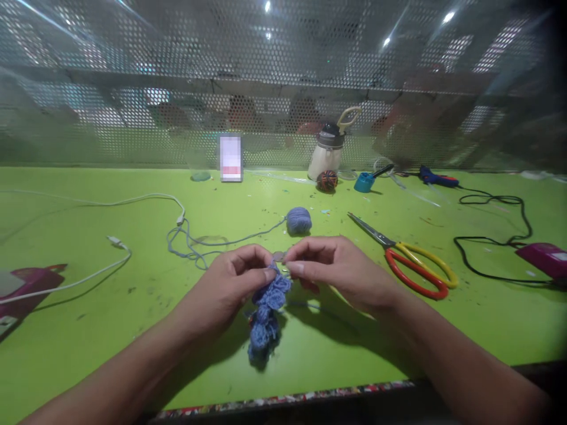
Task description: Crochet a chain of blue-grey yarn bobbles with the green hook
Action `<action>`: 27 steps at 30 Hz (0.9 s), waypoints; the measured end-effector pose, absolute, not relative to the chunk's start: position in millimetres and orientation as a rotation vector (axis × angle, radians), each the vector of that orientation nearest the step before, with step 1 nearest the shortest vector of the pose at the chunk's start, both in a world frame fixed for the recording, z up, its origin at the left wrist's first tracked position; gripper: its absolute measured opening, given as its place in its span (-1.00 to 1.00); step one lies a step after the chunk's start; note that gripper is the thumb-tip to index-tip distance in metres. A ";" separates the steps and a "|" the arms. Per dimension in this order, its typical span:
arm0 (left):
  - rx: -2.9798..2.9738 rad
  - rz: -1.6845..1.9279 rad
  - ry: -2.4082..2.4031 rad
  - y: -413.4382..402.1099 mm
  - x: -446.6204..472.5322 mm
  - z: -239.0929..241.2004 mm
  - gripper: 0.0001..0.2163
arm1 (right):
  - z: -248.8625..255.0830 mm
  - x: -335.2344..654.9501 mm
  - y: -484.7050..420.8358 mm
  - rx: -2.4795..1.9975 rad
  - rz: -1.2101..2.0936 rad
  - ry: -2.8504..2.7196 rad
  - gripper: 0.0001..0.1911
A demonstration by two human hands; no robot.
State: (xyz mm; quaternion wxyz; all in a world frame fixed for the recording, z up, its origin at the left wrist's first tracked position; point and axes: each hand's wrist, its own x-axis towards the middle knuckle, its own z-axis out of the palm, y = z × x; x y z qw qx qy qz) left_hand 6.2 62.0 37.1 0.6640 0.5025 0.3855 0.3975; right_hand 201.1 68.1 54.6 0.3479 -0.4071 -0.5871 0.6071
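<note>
My left hand (241, 271) pinches the top of a blue-purple crocheted piece (266, 316), ruffled and bunched, which hangs down toward the table's front edge. Close beside it, my right hand (330, 265) has thumb and forefinger pressed together at the upper end of the piece. A small shiny bit shows at those fingertips, too small to name. Beyond the hands sits a ball of blue-purple yarn (299, 220), its strand running left in loose loops. Large scissors (398, 248) with red and yellow handles lie right of my right hand, blades apart from it.
Along the back stand a phone (231, 158), a bottle (326, 152), a dark multicoloured yarn ball (326, 181), a blue pot (364, 182) and a glue gun (436, 178). A white cable (119, 254) and black cord (465, 260) cross the sides. A perforated screen (283, 77) rises behind.
</note>
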 end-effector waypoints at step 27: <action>1.046 0.868 0.930 69.3 8.5 28.0 -0.81 | 36.1 381.8 75.3 -2.268 0.138 -2.197 -0.54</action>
